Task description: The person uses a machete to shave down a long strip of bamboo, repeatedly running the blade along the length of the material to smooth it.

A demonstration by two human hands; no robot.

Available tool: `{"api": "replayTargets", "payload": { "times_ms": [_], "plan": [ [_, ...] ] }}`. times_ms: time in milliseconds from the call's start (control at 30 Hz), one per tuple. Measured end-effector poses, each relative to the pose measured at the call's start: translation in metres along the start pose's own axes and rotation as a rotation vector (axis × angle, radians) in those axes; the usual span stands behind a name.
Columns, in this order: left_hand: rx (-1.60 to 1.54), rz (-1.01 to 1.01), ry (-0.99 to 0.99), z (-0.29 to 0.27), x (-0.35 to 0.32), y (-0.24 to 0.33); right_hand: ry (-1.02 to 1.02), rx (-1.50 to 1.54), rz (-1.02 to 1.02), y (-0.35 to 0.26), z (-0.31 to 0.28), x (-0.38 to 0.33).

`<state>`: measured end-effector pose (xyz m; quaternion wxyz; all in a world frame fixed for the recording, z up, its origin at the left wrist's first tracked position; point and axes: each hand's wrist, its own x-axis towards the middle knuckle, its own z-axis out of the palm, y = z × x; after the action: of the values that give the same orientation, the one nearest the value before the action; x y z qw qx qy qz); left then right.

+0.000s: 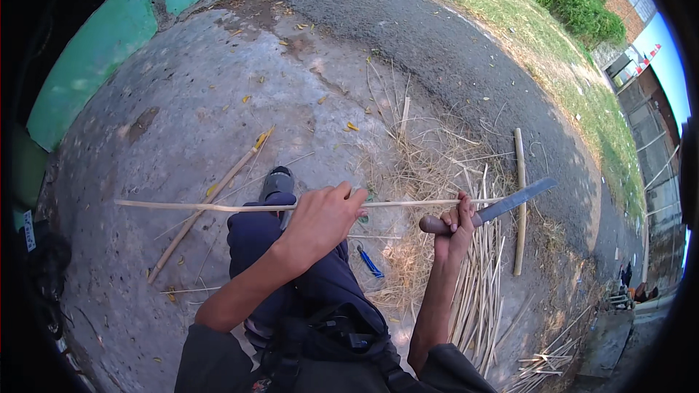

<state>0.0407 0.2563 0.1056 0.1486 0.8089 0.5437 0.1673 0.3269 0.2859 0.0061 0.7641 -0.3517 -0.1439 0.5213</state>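
My left hand point(324, 218) is closed around a long, thin bamboo strip point(175, 206), which lies crosswise in front of me above my knees. In my right hand point(459, 225) is a machete; its dark wooden handle point(435, 225) points left and its wide grey blade point(518, 201) reaches up to the right. The strip's right end runs past the fingers of my right hand to the blade near the handle. Whether those fingers also press on the strip, I cannot tell. Under my right forearm lies a pile of split bamboo strips point(477, 284).
Fine shavings point(429, 164) cover the ground ahead. A thicker pole point(519, 247) lies at the right, and a stick point(178, 246) slants at the left. Between my legs and the pile is a small blue tool point(370, 262). A green wall point(95, 65) stands far left.
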Motion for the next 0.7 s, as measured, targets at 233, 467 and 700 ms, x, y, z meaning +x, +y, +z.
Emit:
{"api": "replayTargets", "payload": {
  "times_ms": [233, 467, 700],
  "plan": [
    [-0.083, 0.163, 0.254, -0.054, 0.016, -0.021, 0.071, 0.243, 0.002, 0.012, 0.007, 0.006],
    [0.048, -0.052, 0.556, -0.106, -0.026, -0.063, -0.033, 0.233, -0.021, -0.007, -0.032, 0.048],
    [-0.088, -0.293, -0.162, -0.111, -0.057, -0.059, -0.018, 0.289, 0.007, -0.030, -0.022, 0.078]
  ]
}}
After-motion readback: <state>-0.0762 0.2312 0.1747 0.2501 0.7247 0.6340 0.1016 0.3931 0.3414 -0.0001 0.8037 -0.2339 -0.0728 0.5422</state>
